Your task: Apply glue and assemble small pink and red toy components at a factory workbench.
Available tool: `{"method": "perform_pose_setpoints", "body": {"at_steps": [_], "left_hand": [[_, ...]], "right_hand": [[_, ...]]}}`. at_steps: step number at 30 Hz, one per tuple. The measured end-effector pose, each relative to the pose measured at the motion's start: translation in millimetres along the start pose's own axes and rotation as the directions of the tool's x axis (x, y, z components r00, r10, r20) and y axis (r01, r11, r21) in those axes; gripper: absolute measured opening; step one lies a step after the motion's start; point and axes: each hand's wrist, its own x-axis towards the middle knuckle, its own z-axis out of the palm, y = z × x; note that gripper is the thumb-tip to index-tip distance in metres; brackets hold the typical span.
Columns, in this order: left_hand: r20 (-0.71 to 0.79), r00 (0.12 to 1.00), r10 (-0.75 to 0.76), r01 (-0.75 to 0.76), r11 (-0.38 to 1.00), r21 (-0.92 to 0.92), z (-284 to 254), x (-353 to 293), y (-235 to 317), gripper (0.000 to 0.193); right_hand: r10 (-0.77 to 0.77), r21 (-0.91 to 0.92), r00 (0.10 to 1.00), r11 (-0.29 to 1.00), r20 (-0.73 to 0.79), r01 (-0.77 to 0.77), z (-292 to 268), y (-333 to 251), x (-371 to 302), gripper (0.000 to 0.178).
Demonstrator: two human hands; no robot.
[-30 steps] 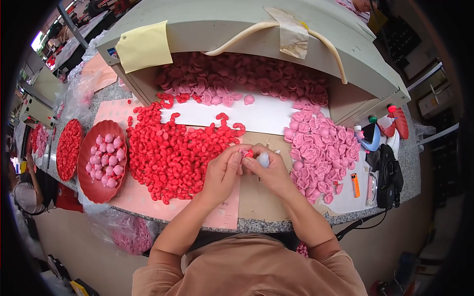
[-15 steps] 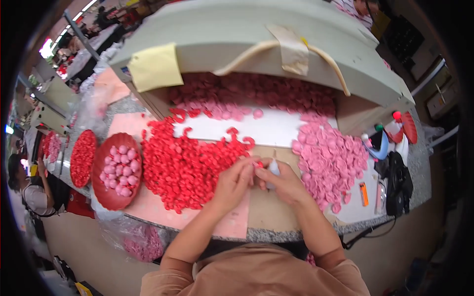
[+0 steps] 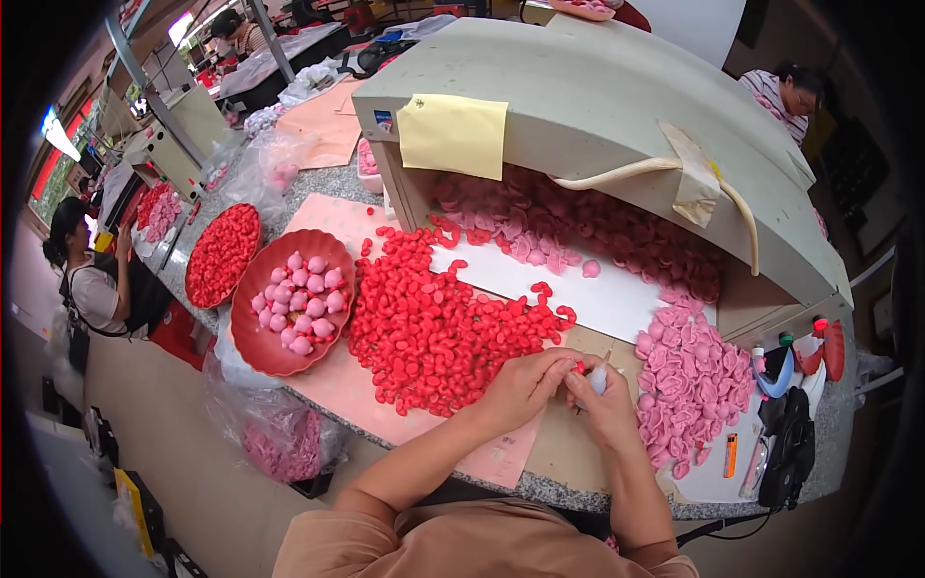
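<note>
My left hand (image 3: 526,388) and my right hand (image 3: 605,405) meet above the tan board at the bench's near side, fingertips pinched together. Between them shows a small red plastic piece (image 3: 578,367), mostly hidden by the fingers. A small white squeeze bottle (image 3: 597,379) with a thin nozzle is tucked in my right hand's fingers, pointing away from me. Just left of my hands spreads a pile of glossy red curved pieces (image 3: 434,337). To the right lies a heap of pink cupped pieces (image 3: 694,385).
A grey hood-like housing (image 3: 597,106) arches over more pink pieces. On the left stand a red scalloped bowl (image 3: 252,339) of pink balls with red bits and a second bowl (image 3: 222,255) of red pieces. An orange lighter (image 3: 730,455) and black pouch (image 3: 788,448) lie at right.
The whole view has swung to the left, so the bench appears farther right and lower. My hands stay together with the red piece and bottle.
</note>
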Motion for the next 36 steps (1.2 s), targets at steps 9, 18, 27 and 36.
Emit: {"method": "perform_pose_setpoints", "body": {"at_steps": [9, 18, 27, 36], "left_hand": [[-0.087, 0.996, 0.033, -0.026, 0.997, 0.078, 6.0, -1.0, -6.0, 0.026], [-0.044, 0.965, -0.259, 0.248, 0.954, -0.17, -1.7, 3.6, -2.1, 0.033], [-0.086, 0.986, -0.141, 0.149, 0.984, 0.095, 5.8, 3.5, -0.8, 0.026], [-0.027, 0.998, -0.055, 0.058, 0.993, 0.101, 4.6, 1.5, 1.4, 0.023]], "right_hand": [[-0.026, 0.166, 0.998, 0.986, -0.049, 0.034, 4.6, 18.4, 6.2, 0.017], [0.081, 0.265, 0.993, 0.959, 0.082, -0.1, -9.0, -2.0, 5.6, 0.024], [0.06, 0.002, 0.997, 0.998, -0.049, -0.06, -5.7, 6.3, 3.8, 0.024], [-0.002, -0.041, 0.999, 0.999, 0.045, 0.004, -8.5, -0.1, 0.5, 0.022]]}}
